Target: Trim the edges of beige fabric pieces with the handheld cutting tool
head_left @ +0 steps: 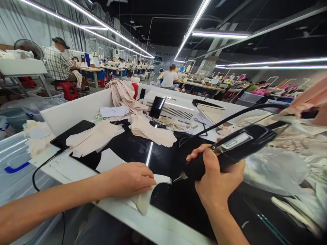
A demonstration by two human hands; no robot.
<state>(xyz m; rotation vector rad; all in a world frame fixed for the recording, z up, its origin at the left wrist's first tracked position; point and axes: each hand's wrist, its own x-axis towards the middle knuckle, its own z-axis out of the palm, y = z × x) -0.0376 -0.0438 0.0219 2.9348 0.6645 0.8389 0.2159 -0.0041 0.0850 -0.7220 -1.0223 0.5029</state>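
Note:
My right hand (219, 177) is wrapped round a black corded electric hand tool (237, 143), which looks like a hot knife. Its narrow metal tip (181, 177) points left, close to the end of a pale curved fabric piece (163, 179). My left hand (130, 180) lies palm down over this piece, fingers pressed together on it near the table's front edge. Part of the fabric hangs toward me beneath the fingers; whether it is pinched or only pressed is hidden. A white curved sheet (109, 160) lies just beyond my left wrist.
Stacks of cream fabric pieces (152, 131) lie on the black board (133, 146). Behind them stand a phone (157, 107) and a white vented box (173, 105). A plastic bag (276, 170) and fabric crowd the right. A black cable (230, 117) arches over the table. Two people sit farther off.

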